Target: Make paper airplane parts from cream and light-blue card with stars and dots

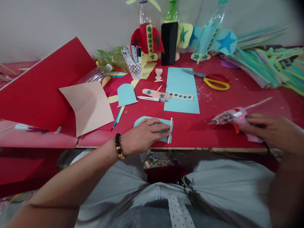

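My left hand [144,134] lies with its fingers stretched out over a light blue rounded paper piece [140,121] near the table's front edge. By its fingertips, a thin pale strip [170,130] runs along the paper's straight edge. My palm hides much of the paper. On the right, my right hand [266,126] is wrapped around the handle of a pink hot glue gun [238,114]. A glue stick sticks out of its back, a small red light glows on its side, and its nozzle points left, apart from the paper.
Scissors [217,82] overlap a blue sheet [181,91]. Nearby lie a marker [152,98], a star-decorated strip [155,93] and another blue piece [126,95]. Bottle rockets [147,38], a black phone [169,43] and a pen cup [135,69] stand behind. Red board [52,82] leans left; colourful strips [266,66] lie right.
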The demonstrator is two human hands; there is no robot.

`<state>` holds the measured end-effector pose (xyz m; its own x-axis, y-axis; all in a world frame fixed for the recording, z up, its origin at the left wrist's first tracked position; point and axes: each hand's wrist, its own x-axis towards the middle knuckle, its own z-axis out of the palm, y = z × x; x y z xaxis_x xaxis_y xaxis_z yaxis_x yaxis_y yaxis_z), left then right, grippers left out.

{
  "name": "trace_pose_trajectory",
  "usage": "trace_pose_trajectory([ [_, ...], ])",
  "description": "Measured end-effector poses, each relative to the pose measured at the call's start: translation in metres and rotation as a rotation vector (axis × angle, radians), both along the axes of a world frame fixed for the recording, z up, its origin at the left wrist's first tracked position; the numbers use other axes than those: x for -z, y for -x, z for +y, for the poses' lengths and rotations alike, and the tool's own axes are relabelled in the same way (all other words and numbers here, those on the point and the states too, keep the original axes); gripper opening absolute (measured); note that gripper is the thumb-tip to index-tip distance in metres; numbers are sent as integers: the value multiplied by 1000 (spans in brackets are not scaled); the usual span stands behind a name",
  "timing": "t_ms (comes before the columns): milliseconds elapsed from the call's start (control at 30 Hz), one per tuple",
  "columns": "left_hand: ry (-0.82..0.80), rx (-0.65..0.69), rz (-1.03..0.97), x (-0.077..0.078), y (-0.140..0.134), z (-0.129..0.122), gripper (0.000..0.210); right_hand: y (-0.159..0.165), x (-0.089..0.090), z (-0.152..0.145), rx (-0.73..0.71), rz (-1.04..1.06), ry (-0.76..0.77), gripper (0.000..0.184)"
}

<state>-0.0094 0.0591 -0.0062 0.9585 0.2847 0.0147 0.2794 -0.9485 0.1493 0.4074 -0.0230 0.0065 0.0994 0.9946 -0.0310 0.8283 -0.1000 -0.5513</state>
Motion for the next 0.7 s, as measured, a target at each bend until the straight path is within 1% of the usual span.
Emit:
trace_pose_trajectory([
  [67,-8,-1,14,-1,-1,-1,53,-4,3,-1,-114,-13,72,35],
  [100,-12,-1,16,-1,-1,-1,53,-6,4,-1,-130,-20,94,34],
  [200,-18,-1,13,-2,-2,-2,52,-8,6,-2,-82,-40,108,35],
  [267,-17,-1,18,-3,-2,-3,52,-7,6,-2,-70,-53,97,38],
  [367,-18,-2,12,-2,-2,-4,53,-5,6,-3,-50,-86,80,37],
  [467,-24,-12,1,0,-2,-4,50,-1,5,-4,38,-103,43,33],
  [633,-25,-23,-34,1,-2,-6,45,13,-2,-8,274,-124,-39,23],
  [667,-26,-25,-42,1,-2,-6,44,17,-4,-9,310,-146,-78,22],
  [700,-28,-28,-46,1,-2,-7,44,22,-6,-10,351,-172,-150,22],
])
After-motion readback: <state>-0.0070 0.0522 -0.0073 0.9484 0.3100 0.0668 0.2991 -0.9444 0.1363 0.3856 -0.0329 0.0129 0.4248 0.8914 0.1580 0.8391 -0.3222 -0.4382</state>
